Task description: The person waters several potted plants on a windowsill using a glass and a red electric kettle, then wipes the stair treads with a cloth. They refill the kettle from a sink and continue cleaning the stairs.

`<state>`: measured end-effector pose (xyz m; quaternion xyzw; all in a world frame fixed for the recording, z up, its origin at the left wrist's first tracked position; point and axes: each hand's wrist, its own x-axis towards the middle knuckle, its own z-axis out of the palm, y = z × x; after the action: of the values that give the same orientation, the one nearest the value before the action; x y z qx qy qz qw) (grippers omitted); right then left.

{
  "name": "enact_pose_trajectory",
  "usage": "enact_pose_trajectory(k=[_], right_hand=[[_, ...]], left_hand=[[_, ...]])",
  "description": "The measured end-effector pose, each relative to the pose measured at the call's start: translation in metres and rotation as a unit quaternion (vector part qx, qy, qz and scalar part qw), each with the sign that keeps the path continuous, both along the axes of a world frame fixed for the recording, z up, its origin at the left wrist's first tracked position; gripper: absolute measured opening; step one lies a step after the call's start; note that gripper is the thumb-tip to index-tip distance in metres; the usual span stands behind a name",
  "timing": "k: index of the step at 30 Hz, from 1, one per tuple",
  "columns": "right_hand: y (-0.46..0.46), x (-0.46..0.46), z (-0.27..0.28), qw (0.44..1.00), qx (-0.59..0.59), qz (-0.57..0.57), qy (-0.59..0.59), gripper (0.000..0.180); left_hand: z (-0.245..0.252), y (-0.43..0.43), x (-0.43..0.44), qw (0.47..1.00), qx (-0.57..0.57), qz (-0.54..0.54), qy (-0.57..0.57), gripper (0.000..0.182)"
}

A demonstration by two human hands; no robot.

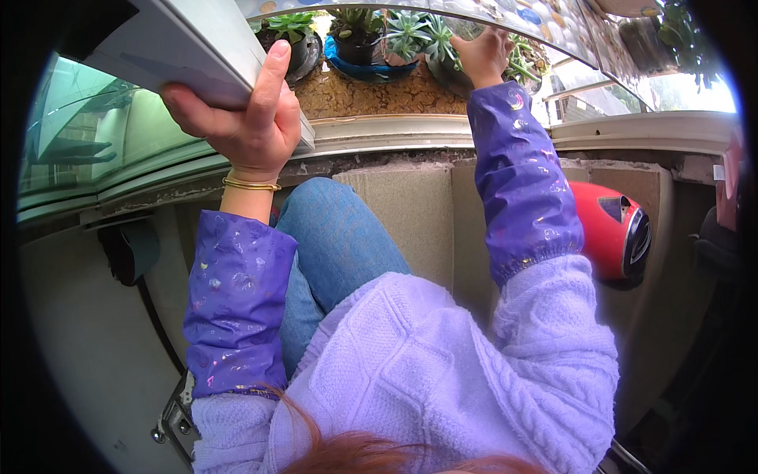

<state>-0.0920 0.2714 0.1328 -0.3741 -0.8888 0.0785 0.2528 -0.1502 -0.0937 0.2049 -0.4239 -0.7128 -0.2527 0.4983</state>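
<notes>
My left hand (254,118) is wrapped around the edge of a white window frame (201,47), its index finger laid along the near side. My right hand (484,58) reaches over the sill among potted succulents. Its thumb is beside a pale blue-green succulent (439,40) in a dark pot (444,74); some fingertips are hidden at the edge of a pebble-patterned panel (509,21), so its grip is unclear. To the left stand another succulent (407,34), a dark pot (357,50) on a blue dish (370,71), and a green succulent (290,23).
The brown marbled sill (379,95) lies behind a white window track (391,133). Green-tinted glass (112,142) is at the left. Below are cardboard sheets (397,219) and a red rounded object (604,231) with a black end. More trailing green plants (524,62) grow right of my hand.
</notes>
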Motion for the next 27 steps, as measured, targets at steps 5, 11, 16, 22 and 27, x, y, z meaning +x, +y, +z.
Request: enact_pose_trajectory(k=[5,11,16,22,27], right_hand=[[-0.004,-0.008,0.003,1.0,0.001,-0.003,0.0,0.072],[0.022,-0.013,-0.012,0.999,-0.005,0.009,0.049,0.073],[0.012,-0.008,-0.01,0.998,0.001,0.003,0.056,0.079],[0.005,-0.002,0.002,1.0,0.002,0.014,-0.005,0.077],[0.003,-0.006,0.008,0.999,0.022,0.012,-0.038,0.063]], left_hand=[[-0.003,-0.001,0.0,1.0,0.002,0.014,0.003,0.039],[-0.003,0.001,0.001,1.0,0.001,0.009,-0.006,0.039],[-0.002,0.0,0.003,1.0,0.0,0.019,-0.013,0.039],[-0.009,0.008,-0.004,0.997,0.072,-0.015,-0.002,0.048],[-0.008,0.004,-0.003,0.999,0.042,-0.006,0.0,0.044]])
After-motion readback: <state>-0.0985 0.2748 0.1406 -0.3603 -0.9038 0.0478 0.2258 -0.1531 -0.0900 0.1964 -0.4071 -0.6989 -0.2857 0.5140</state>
